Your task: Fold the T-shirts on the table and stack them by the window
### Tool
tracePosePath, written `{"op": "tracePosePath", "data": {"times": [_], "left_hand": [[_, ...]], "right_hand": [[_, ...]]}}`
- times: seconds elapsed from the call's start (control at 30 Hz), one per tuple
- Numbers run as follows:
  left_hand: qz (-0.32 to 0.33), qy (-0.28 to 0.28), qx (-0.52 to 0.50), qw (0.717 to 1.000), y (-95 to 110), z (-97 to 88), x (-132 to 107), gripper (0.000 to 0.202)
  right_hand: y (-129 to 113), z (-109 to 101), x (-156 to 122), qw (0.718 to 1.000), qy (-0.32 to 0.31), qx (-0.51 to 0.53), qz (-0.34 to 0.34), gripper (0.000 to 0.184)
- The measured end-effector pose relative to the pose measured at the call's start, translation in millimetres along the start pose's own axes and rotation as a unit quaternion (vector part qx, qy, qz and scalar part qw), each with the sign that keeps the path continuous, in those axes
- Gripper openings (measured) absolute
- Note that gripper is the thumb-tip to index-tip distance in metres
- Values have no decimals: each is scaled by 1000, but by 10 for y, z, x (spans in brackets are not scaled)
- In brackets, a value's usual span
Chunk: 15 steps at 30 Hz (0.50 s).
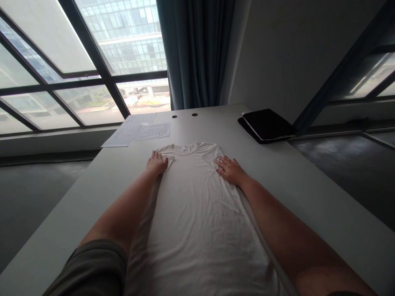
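A white T-shirt [191, 197] lies spread on the table with its neckline at the far end and its body reaching toward me. Wrinkles run across its front, mostly on the right half. My left hand [157, 163] rests flat on the left sleeve, near the shoulder. On the other side, my right hand [232, 169] lies with fingers spread over the right sleeve. Both palms face down, and neither hand grips the fabric visibly. The lower hem is outside the view.
The white table [123, 172] carries printed papers [135, 127] at its far left. A black laptop or folder [268, 124] sits at the far right. Two round cable holes lie near the back edge. Behind are a blue curtain [197, 53] and windows [132, 37].
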<state>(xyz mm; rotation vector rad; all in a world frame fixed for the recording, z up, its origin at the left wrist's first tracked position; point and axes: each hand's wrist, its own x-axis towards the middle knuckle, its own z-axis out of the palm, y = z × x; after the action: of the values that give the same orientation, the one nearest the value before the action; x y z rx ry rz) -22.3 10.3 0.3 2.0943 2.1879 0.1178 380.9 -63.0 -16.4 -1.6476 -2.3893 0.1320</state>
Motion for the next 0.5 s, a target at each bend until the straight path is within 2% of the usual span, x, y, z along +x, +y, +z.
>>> {"op": "tracePosePath", "data": {"times": [0.1, 0.27, 0.4, 0.5], "left_hand": [[-32, -7, 0, 999, -20, 14, 68, 81], [-37, 8, 10, 999, -33, 68, 84, 84], [-30, 18, 15, 999, -57, 96, 85, 83], [-29, 23, 13, 999, -66, 103, 86, 82]], "right_hand": [[10, 36, -2, 999, -38, -16, 9, 56], [70, 87, -7, 999, -35, -9, 9, 57], [197, 98, 83, 998, 35, 48, 16, 54], [349, 77, 284, 992, 87, 81, 34, 55]]}}
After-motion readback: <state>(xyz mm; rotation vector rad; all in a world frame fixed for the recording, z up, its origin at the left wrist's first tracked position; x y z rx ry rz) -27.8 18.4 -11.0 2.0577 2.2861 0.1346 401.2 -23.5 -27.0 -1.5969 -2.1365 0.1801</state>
